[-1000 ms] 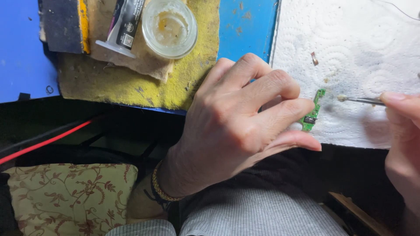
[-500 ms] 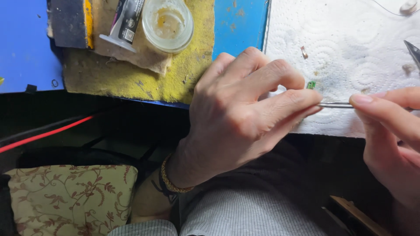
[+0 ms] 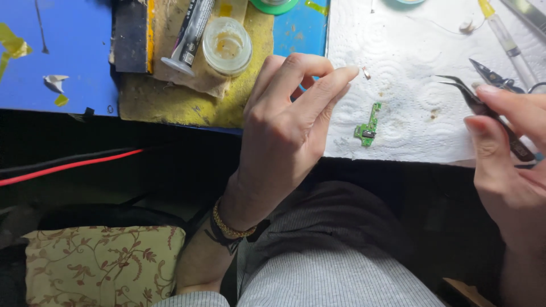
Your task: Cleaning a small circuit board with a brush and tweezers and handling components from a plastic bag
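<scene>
The left hand (image 3: 284, 125) hovers with its grip released, fingers loosely curled, just left of a small green circuit board (image 3: 368, 126) lying on a white paper towel (image 3: 409, 68). The right hand (image 3: 506, 153) pinches black tweezers (image 3: 483, 111) over the tabletop (image 3: 62, 57).

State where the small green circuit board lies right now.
In the head view, the small green circuit board lies bare on the white paper towel, near its lower edge, between the left hand and the right hand holding tweezers.
</scene>
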